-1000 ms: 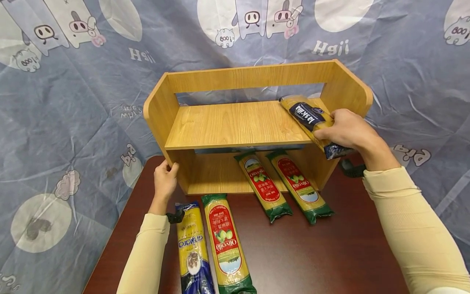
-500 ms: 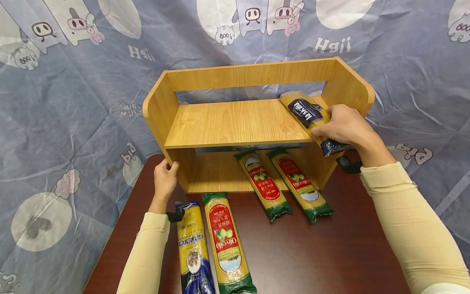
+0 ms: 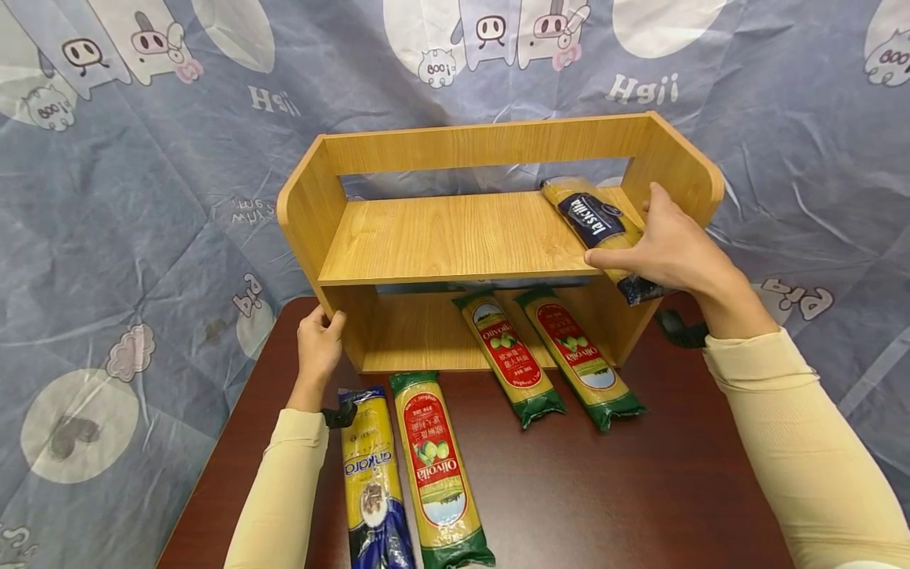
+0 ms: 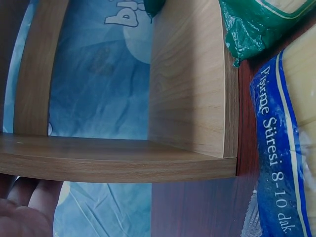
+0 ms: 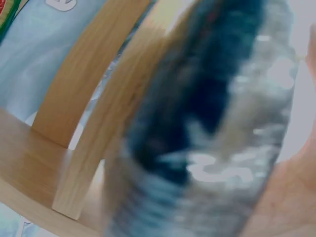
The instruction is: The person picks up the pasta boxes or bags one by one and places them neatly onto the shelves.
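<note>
A two-level wooden shelf (image 3: 455,237) stands on a dark red table (image 3: 604,490). A yellow and navy "la scilla" pasta pack (image 3: 593,217) lies slanted at the right end of the upper board, its near end overhanging the front edge. My right hand (image 3: 640,237) lies over it with thumb and fingers stretched out. The right wrist view shows the pack (image 5: 207,123) blurred and very close, beside the palm. My left hand (image 3: 323,324) grips the front edge of the shelf's left side panel (image 4: 123,165); its fingers (image 4: 29,207) lie on the outer face.
Two red and green Olivoila packs (image 3: 508,359) (image 3: 579,359) lie half under the lower level. A blue and yellow pack (image 3: 373,482) and another Olivoila pack (image 3: 437,470) lie by my left forearm. A printed blue cloth (image 3: 142,197) hangs behind and around the table.
The right hand has slid the la scilla pack a little further onto the upper board, and its curled fingers have straightened. The left hand has stayed on the side panel.
</note>
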The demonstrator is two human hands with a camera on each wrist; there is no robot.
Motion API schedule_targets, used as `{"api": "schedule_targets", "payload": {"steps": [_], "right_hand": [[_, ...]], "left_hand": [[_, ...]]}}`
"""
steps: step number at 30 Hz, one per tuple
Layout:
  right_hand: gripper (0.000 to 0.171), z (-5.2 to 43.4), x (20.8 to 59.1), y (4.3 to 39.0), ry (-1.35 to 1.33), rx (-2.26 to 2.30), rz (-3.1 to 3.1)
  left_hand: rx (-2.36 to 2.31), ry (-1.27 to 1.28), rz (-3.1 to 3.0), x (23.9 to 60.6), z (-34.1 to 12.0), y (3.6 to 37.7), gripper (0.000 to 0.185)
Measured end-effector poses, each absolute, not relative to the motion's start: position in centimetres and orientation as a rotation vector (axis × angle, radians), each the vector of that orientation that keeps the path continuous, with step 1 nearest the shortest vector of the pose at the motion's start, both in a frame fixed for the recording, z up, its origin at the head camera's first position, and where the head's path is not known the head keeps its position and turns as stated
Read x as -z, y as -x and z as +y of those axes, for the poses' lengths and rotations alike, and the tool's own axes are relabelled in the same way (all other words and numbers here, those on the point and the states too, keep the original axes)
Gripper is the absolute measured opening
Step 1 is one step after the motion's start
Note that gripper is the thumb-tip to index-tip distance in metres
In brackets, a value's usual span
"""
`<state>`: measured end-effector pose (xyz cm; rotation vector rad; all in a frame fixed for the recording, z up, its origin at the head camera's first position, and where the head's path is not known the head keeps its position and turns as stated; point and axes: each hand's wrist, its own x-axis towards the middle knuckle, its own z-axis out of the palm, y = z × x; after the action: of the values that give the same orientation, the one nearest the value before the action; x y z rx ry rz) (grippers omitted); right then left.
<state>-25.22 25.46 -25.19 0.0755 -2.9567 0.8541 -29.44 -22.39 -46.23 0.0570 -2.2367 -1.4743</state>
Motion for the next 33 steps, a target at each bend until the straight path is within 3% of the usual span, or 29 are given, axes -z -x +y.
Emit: {"api": "schedule_targets", "payload": {"steps": [18, 33], "right_hand": [[0.138, 23.0, 24.1, 19.7, -0.042, -1.106, -2.590], [0.142, 20.5, 25.9, 15.5, -0.147, -1.056, -2.430]], "left_hand": [[1.476, -0.053, -2.233, 46.2, -22.3, 29.4, 0.023], [1.457, -0.052, -2.233, 46.1, -22.2, 29.3, 0.022]]}}
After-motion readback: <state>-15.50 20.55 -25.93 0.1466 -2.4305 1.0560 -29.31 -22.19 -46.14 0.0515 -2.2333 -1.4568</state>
